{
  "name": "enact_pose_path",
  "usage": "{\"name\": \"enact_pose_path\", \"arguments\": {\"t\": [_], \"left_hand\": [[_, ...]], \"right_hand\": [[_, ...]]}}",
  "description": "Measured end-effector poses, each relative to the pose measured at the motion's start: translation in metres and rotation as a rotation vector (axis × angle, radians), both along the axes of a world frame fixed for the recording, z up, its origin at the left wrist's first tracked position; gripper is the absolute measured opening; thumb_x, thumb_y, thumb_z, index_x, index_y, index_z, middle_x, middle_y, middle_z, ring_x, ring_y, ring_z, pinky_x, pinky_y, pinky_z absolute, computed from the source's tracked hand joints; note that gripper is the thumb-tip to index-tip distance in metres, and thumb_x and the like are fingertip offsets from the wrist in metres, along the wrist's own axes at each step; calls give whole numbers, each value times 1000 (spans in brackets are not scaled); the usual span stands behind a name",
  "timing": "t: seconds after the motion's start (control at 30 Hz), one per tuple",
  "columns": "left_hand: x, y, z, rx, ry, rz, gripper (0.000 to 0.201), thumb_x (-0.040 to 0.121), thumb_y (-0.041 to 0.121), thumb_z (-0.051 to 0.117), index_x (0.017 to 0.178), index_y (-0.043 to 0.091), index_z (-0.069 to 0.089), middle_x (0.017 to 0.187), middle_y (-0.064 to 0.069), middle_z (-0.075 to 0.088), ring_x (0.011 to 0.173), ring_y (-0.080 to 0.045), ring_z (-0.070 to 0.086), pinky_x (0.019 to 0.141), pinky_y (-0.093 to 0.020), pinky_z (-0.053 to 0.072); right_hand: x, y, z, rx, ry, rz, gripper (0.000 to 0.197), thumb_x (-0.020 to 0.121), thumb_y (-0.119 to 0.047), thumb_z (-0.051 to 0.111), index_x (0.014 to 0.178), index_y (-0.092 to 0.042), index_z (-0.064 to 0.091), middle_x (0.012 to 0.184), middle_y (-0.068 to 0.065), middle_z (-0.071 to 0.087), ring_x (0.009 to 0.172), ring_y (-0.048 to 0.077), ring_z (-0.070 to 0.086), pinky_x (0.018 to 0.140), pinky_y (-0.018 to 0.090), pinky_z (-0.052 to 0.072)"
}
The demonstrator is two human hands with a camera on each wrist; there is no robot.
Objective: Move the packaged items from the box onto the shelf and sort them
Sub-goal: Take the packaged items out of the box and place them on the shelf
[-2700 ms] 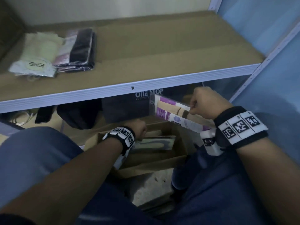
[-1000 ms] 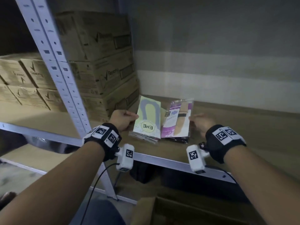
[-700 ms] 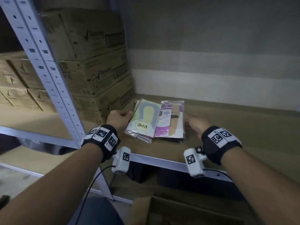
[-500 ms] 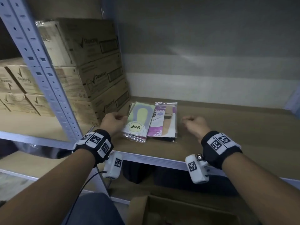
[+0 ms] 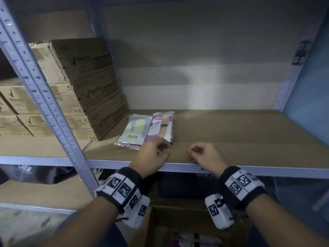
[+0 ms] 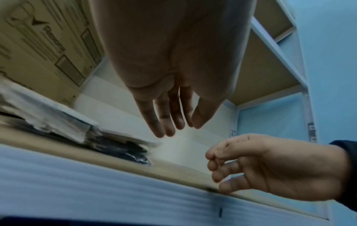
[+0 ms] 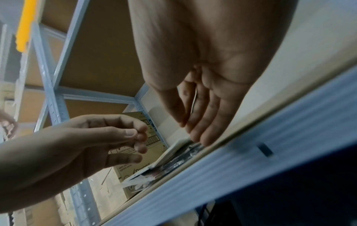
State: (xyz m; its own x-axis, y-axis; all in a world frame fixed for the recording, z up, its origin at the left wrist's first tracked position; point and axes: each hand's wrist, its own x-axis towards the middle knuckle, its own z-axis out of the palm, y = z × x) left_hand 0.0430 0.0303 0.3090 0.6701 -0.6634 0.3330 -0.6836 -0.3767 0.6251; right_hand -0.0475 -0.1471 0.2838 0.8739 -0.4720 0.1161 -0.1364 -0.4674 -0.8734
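Two stacks of flat packets lie side by side on the brown shelf board point(image 5: 240, 139), near its left end. The green ENE packet point(image 5: 133, 133) tops the left stack and the purple packet point(image 5: 161, 128) tops the right one. My left hand point(image 5: 162, 148) hovers at the purple stack's near corner, fingers loosely curled and holding nothing. My right hand point(image 5: 194, 151) hangs a short way to its right over the bare board, also loose. The left wrist view shows relaxed fingers point(image 6: 166, 122) beside the stacks point(image 6: 81, 131). The right wrist view shows slack fingers point(image 7: 199, 125) above the shelf edge.
Stacked Rexona cartons point(image 5: 85, 86) stand on the shelf just left of the packets, behind a perforated metal upright point(image 5: 46, 107). The white shelf rail point(image 5: 267, 171) runs under both wrists. An open cardboard box point(image 5: 156, 227) sits below with several packets inside.
Both hands carried packets from the box up to the shelf, laid them on the two stacks, let go and drew back toward the front edge; the left hand shifted right.
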Motion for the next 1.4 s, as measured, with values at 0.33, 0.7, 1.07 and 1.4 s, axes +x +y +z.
{"name": "enact_pose_path", "arguments": {"t": [0.33,0.7,1.07,1.4], "left_hand": [[-45,-18,-109,512,264,-138,14,84,25,66,96,19,67,91,5,64,86,-10,61,72,-17,43],[-52,-38,-237,929,447,-171,22,85,15,59,97,-3,65,100,-17,65,99,-32,63,80,-36,52],[-28,-38,-305,1126,449,-147,38,87,19,60,121,1,57,130,-18,55,118,-35,55,95,-42,48],[-4,-31,-369,1181,621,-123,55,90,23,60,138,2,42,138,-16,47,123,-35,49,103,-45,43]], "right_hand": [[-62,-13,-103,-170,532,194,6,84,-13,65,86,-16,70,88,0,69,85,13,64,76,22,52],[-62,-28,-192,-314,910,279,21,86,-5,56,103,-2,68,110,14,67,103,27,61,84,31,47],[-40,-23,-271,-512,1203,483,33,91,-12,54,123,-5,49,131,19,46,117,34,50,96,37,42],[-14,-46,-341,-612,1253,662,49,92,-16,54,137,-8,38,146,15,35,133,31,37,108,41,35]]}}
